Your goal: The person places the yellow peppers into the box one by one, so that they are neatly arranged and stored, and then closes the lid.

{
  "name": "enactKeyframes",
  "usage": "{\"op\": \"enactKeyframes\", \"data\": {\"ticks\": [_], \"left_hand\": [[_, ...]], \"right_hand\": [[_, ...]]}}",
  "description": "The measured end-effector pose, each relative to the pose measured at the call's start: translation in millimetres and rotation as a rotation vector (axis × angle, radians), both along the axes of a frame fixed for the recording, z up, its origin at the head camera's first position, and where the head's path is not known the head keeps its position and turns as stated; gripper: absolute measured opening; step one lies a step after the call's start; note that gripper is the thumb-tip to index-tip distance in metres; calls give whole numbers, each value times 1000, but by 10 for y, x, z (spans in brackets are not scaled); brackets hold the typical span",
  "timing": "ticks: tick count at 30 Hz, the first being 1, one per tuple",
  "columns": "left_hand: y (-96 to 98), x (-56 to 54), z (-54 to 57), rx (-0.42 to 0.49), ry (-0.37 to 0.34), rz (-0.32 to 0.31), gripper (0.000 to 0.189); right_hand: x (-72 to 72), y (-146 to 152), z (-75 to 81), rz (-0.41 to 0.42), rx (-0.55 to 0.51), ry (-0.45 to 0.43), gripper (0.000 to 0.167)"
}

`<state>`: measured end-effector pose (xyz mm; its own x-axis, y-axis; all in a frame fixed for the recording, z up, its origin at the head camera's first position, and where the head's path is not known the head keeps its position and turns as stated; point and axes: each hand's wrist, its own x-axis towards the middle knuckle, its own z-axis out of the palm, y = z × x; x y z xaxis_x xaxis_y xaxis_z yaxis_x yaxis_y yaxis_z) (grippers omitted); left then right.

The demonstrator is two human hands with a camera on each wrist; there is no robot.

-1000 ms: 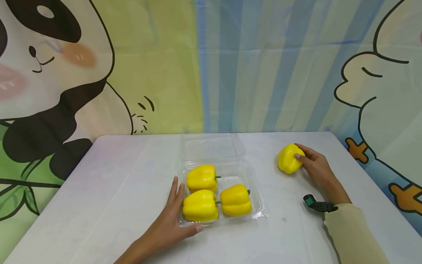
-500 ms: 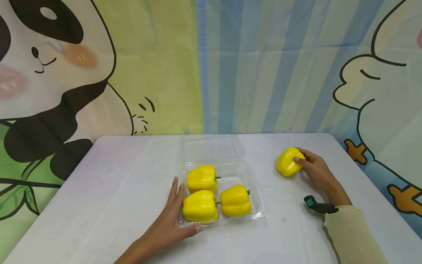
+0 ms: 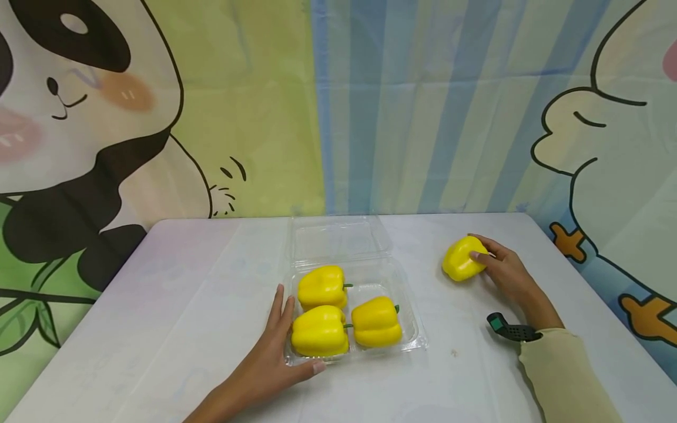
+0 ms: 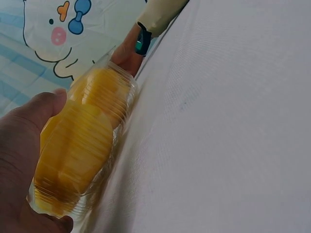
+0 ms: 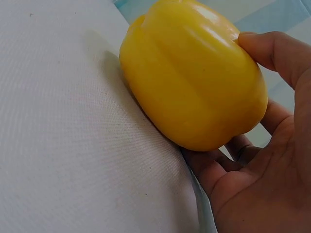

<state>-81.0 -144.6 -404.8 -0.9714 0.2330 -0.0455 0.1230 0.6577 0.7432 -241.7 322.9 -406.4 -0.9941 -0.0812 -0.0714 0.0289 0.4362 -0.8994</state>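
Observation:
In the head view my right hand (image 3: 508, 270) grips a yellow bell pepper (image 3: 461, 260) at the right of the table, thumb on the near side. The right wrist view shows this bell pepper (image 5: 194, 77) close over the white cloth, its stem out of sight. A clear plastic clamshell box (image 3: 370, 276) lies with its lid folded back in the middle. Inside sit three more yellow bell peppers: a rear left pepper (image 3: 321, 286), a front left pepper (image 3: 319, 331) and a right pepper (image 3: 377, 321). My left hand (image 3: 267, 349) rests around the box's front left corner, fingers straight and spread.
The lid (image 3: 338, 238) lies flat behind the box. A white cloth covers the table (image 3: 185, 305). Behind it hangs a cartoon-printed curtain (image 3: 264, 117). A black band (image 3: 510, 329) sits on the right wrist.
The bell pepper in my right hand has tilted and come slightly nearer, mostly in the first half second. My left hand and the box keep their places.

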Motion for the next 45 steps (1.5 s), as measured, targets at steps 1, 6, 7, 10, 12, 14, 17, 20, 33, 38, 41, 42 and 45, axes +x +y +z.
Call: {"op": "enactKeyframes", "data": {"ticks": [1, 6, 7, 10, 12, 14, 17, 20, 33, 38, 41, 42, 45], "left_hand": [[0, 0, 0, 0, 0, 0, 121], [0, 1, 1, 1, -1, 0, 121], [0, 1, 1, 2, -1, -1, 121], [0, -1, -1, 2, -4, -4, 121], [0, -2, 0, 3, -7, -5, 121], [1, -2, 2, 3, -10, -4, 122], [2, -1, 4, 2, -12, -3, 122], [3, 0, 4, 0, -11, -3, 122], [10, 3, 0, -1, 0, 5, 122], [13, -6, 1, 8, -4, 6, 123], [8, -6, 1, 8, -6, 4, 123], [6, -5, 3, 9, -8, 3, 123], [1, 1, 1, 12, -3, -3, 122]], "right_hand": [[0, -2, 4, 0, -5, -2, 74], [-3, -10, 19, 11, -30, -5, 71], [-4, -10, 18, 13, -29, -4, 71], [0, -11, 13, 13, -33, 4, 70], [3, -8, 5, 10, -30, 14, 70], [6, -3, -6, 1, -15, 30, 71], [5, 1, -27, -12, -4, 50, 72], [1, 0, -39, -17, -23, 55, 72], [16, -55, 8, 33, 25, 64, 67], [38, -105, 38, 53, 59, 91, 63], [41, -136, 48, 58, 60, 94, 63], [39, -143, 48, 59, 58, 94, 63], [33, -157, 42, 55, 54, 91, 65]]}}
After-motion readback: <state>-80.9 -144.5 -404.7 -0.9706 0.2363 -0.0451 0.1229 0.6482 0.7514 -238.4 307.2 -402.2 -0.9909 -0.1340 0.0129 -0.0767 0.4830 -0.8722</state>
